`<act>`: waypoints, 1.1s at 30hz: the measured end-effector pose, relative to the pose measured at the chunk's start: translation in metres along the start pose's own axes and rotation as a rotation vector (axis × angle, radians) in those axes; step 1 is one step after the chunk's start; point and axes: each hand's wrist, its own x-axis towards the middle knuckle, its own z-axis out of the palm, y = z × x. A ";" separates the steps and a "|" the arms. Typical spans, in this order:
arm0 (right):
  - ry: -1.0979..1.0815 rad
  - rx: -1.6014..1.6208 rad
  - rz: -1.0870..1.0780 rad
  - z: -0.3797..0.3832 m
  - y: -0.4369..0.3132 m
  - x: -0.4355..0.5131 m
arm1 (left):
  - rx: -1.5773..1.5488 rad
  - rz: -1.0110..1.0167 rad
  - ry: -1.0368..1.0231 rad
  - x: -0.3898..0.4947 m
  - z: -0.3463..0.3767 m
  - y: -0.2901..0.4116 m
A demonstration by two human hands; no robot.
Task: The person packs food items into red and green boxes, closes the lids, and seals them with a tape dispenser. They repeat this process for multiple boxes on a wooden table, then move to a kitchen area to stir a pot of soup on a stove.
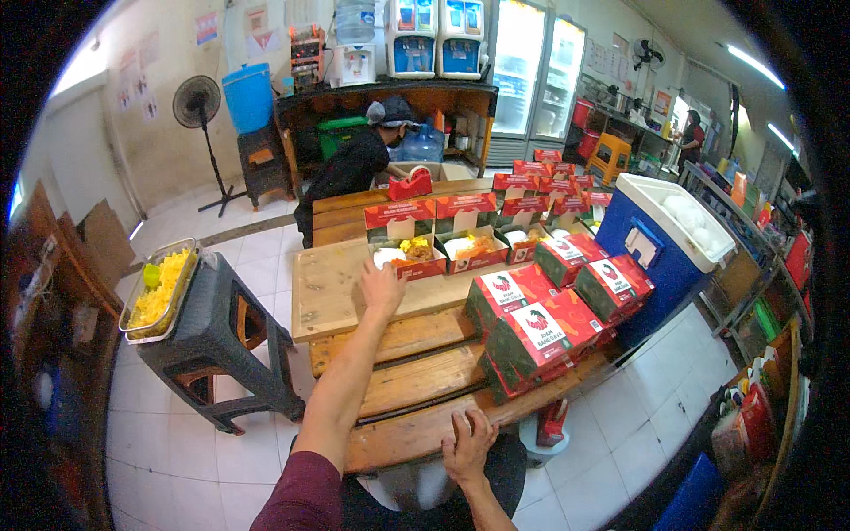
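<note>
My left hand (383, 287) reaches over the wooden board and touches the front left corner of an open cardboard meal box (422, 267); whether its fingers grip the box cannot be told. White rice, yellow food and browned food fill that box. Beside it are another open meal box (473, 249) and several more with raised red lids. My right hand (470, 446) rests at the table's near edge, fingers apart and curled, holding nothing. Closed red printed boxes (548, 332) are stacked on the right of the slatted wooden table (412, 391).
A glass dish of yellow food (159, 292) sits on a dark plastic stool (219, 332) at left. A blue cooler box (647, 245) with white packets stands at right. Behind a red tape dispenser (410, 186), another person (352, 159) bends down. A standing fan (197, 103) is farther back.
</note>
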 end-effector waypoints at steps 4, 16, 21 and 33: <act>0.013 -0.026 -0.017 -0.001 0.002 0.000 | -0.088 0.108 -0.085 -0.004 -0.004 -0.045; -0.044 0.058 0.010 -0.028 -0.016 0.016 | -0.331 0.270 -0.222 -0.197 -0.166 -0.081; 0.024 0.516 0.207 -0.055 -0.036 0.062 | -0.407 0.122 -0.208 -0.273 -0.203 -0.037; 0.121 0.192 0.227 -0.038 -0.064 0.148 | -0.392 -0.126 -0.024 -0.210 -0.163 0.028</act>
